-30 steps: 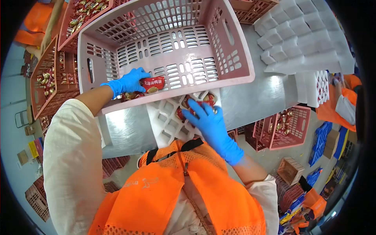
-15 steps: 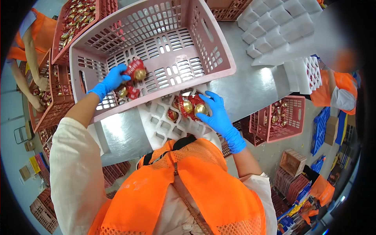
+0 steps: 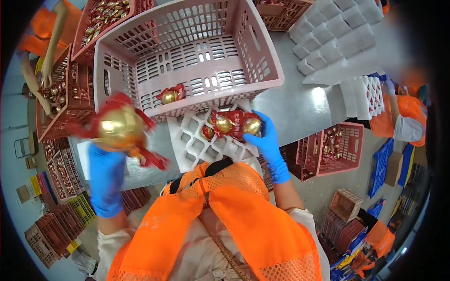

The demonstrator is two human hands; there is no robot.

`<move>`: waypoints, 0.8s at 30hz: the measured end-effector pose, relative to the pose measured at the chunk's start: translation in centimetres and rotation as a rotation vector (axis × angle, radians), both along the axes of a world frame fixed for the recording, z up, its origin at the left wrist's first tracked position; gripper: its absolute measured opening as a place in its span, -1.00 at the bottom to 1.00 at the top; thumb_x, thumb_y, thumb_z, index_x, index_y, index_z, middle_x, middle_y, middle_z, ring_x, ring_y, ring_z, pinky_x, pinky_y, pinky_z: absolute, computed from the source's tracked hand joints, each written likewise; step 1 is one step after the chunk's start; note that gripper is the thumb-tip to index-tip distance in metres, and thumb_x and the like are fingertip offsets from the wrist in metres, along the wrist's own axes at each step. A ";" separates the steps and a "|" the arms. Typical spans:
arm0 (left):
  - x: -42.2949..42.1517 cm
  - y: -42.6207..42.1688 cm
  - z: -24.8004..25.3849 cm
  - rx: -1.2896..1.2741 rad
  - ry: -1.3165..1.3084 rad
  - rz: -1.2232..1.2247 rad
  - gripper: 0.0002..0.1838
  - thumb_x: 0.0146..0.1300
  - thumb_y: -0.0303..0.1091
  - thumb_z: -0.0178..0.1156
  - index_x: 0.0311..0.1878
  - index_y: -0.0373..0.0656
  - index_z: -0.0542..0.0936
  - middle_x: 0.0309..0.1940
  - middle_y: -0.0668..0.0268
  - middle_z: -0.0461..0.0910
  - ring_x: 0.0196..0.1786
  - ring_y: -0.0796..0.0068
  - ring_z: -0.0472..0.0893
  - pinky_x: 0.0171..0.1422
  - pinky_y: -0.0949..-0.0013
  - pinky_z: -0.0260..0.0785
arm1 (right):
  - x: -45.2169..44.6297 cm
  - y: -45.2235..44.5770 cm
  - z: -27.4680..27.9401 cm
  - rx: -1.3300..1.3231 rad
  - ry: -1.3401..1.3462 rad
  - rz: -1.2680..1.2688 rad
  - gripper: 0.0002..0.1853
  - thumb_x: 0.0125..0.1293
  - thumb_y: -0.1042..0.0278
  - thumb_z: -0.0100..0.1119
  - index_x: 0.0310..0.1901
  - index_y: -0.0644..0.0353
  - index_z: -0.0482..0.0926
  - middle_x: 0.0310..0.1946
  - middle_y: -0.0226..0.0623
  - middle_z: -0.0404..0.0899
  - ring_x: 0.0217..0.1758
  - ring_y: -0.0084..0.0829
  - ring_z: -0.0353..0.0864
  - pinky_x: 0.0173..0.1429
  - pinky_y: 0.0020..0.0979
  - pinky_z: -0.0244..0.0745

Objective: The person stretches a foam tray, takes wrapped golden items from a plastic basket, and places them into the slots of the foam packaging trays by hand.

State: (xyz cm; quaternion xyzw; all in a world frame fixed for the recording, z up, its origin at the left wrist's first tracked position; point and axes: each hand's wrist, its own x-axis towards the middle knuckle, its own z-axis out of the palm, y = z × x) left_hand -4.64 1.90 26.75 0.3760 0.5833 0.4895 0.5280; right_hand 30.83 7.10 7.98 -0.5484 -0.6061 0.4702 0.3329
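Note:
My left hand (image 3: 107, 180), in a blue glove, is raised close to the camera and grips a red-and-gold wrapped ball (image 3: 119, 126), blurred by motion. It may be more than one; red wrapper ends stick out around it. With thumb and fingers curled, my right hand (image 3: 266, 146) holds the gold end of a wrapped ball (image 3: 251, 125) on the white moulded tray (image 3: 180, 152). Beside it in the tray lie another gold ball (image 3: 223, 123) and a smaller red-and-gold piece (image 3: 207, 132). One more wrapped ball (image 3: 169, 96) rests inside the pink crate (image 3: 187, 104).
Stacked white trays (image 3: 328, 37) stand on the metal table (image 3: 323, 105) at the back right. Crates of wrapped balls (image 3: 105, 21) stand at the left, where a person's hands (image 3: 47, 77) reach in. A pink crate (image 3: 340, 150) sits lower right.
My left hand has come out of the crate towards the camera with a wrapped ball. One ball stays in the crate. My right hand keeps its place at the tray.

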 end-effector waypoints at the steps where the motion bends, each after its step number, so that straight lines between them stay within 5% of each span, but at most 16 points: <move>1: 2.1 -0.8 -1.4 0.007 -0.089 0.056 -0.52 0.08 -0.46 0.22 0.11 -0.33 0.41 -0.04 0.22 0.53 -0.03 0.43 0.55 0.09 0.36 0.40 | 0.8 0.3 1.0 -0.117 0.311 -0.067 -0.20 -0.05 0.48 0.30 0.30 0.18 0.20 0.09 -0.16 0.38 0.06 -0.27 0.47 0.19 -0.30 0.38; 3: 4.0 -2.7 -5.9 -0.026 -0.212 0.089 -0.48 0.07 -0.47 0.23 0.14 -0.32 0.38 0.01 0.22 0.51 0.01 0.42 0.53 0.11 0.35 0.40 | 2.4 0.4 2.7 -0.344 0.903 -0.173 -0.19 -0.06 0.57 0.21 0.32 0.17 0.15 0.09 -0.18 0.36 0.02 -0.28 0.52 0.14 -0.32 0.45; 7: 5.4 -4.8 -14.1 -0.126 -0.316 0.073 -0.50 0.11 -0.51 0.21 0.16 -0.29 0.37 0.04 0.22 0.49 0.03 0.40 0.53 0.12 0.33 0.40 | 5.1 -0.8 4.2 -0.352 0.941 -0.152 -0.18 -0.06 0.56 0.21 0.32 0.20 0.14 0.09 -0.19 0.37 0.07 -0.32 0.49 0.17 -0.33 0.42; 9: 6.0 -5.3 -16.0 -0.183 -0.324 0.074 -0.53 0.16 -0.52 0.17 0.17 -0.24 0.37 0.04 0.22 0.50 0.02 0.39 0.54 0.11 0.30 0.42 | 5.3 -2.0 4.8 -0.321 0.466 -0.031 -0.20 -0.08 0.56 0.27 0.28 0.26 0.18 0.05 -0.20 0.40 0.07 -0.39 0.47 0.17 -0.36 0.41; 12: 6.3 -5.6 -17.6 -0.214 -0.358 0.102 -0.55 0.20 -0.49 0.15 0.18 -0.22 0.36 0.03 0.22 0.50 0.01 0.38 0.55 0.08 0.30 0.46 | 3.9 -4.3 4.7 -0.385 0.355 0.058 -0.28 -0.10 0.48 0.38 0.18 0.29 0.30 -0.03 -0.22 0.45 0.04 -0.43 0.46 0.15 -0.42 0.39; 14: 6.2 -5.6 -18.4 -0.229 -0.367 0.118 -0.55 0.21 -0.47 0.15 0.18 -0.22 0.35 0.03 0.22 0.50 0.01 0.37 0.56 0.06 0.30 0.48 | 2.4 -4.6 4.9 -0.070 0.046 0.208 -0.41 -0.06 0.43 0.38 0.09 0.23 0.44 -0.12 -0.27 0.42 -0.02 -0.36 0.48 0.12 -0.38 0.39; 16: 6.1 -5.4 -18.8 -0.223 -0.411 0.141 -0.57 0.24 -0.45 0.15 0.18 -0.22 0.35 0.03 0.21 0.50 0.00 0.37 0.57 0.03 0.30 0.52 | 1.2 -4.2 5.0 0.104 -0.155 0.385 -0.32 -0.08 0.42 0.38 0.16 0.23 0.38 -0.11 -0.19 0.40 -0.04 -0.26 0.48 0.10 -0.35 0.39; 19: 6.0 -5.3 -19.2 -0.212 -0.417 0.140 -0.55 0.24 -0.42 0.15 0.19 -0.21 0.34 0.03 0.23 0.50 0.00 0.36 0.57 0.02 0.28 0.52 | -0.6 -3.7 5.6 -0.093 -0.189 0.432 -0.39 -0.08 0.45 0.35 0.09 0.25 0.39 -0.09 -0.06 0.39 -0.04 -0.13 0.48 0.04 -0.29 0.42; 24: 6.1 -5.5 -19.7 -0.240 -0.399 0.161 -0.57 0.20 -0.38 0.23 0.12 -0.20 0.39 -0.03 0.25 0.55 -0.04 0.40 0.59 0.01 0.30 0.51 | -2.7 -3.4 2.6 -0.007 -0.511 0.474 -0.63 -0.03 0.48 0.28 -0.16 0.27 0.38 -0.13 0.05 0.40 -0.05 0.01 0.46 -0.04 -0.23 0.44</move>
